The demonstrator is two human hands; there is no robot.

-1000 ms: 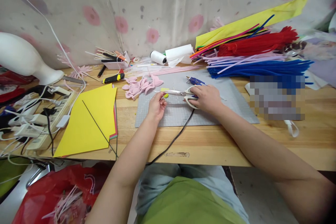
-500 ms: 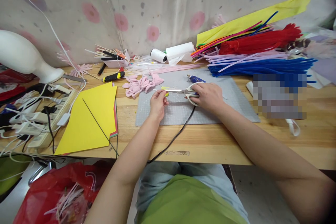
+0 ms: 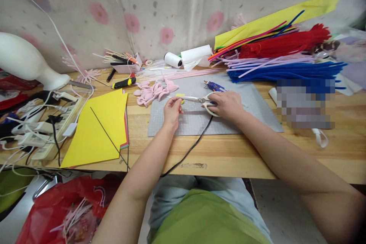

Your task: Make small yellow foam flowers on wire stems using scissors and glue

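My right hand [image 3: 228,105] is closed round the white handles of a pair of scissors [image 3: 197,99], whose blades point left over the grey cutting mat [image 3: 197,124]. At the blade tips, my left hand [image 3: 171,113] pinches a small yellow piece [image 3: 182,102], mostly hidden by the fingers. Just behind the blades another yellow scrap [image 3: 180,95] shows. A blue glue gun [image 3: 215,87] lies behind my right hand, partly covered by it. Left of the mat's far edge sits a heap of pink fuzzy petal shapes [image 3: 154,92].
Yellow sheets [image 3: 95,129] lie left, beside a power strip [image 3: 57,129] with tangled cables. A black cord [image 3: 188,151] crosses the front table edge. Bundles of blue pipe cleaners [image 3: 286,71] and red pipe cleaners [image 3: 286,41] fill the back right. A yellow-black cutter [image 3: 124,83] lies behind the sheets.
The scissors have shifted very slightly, and a little more of the glue gun shows behind my right hand. My left hand keeps its pinch in nearly the same spot.
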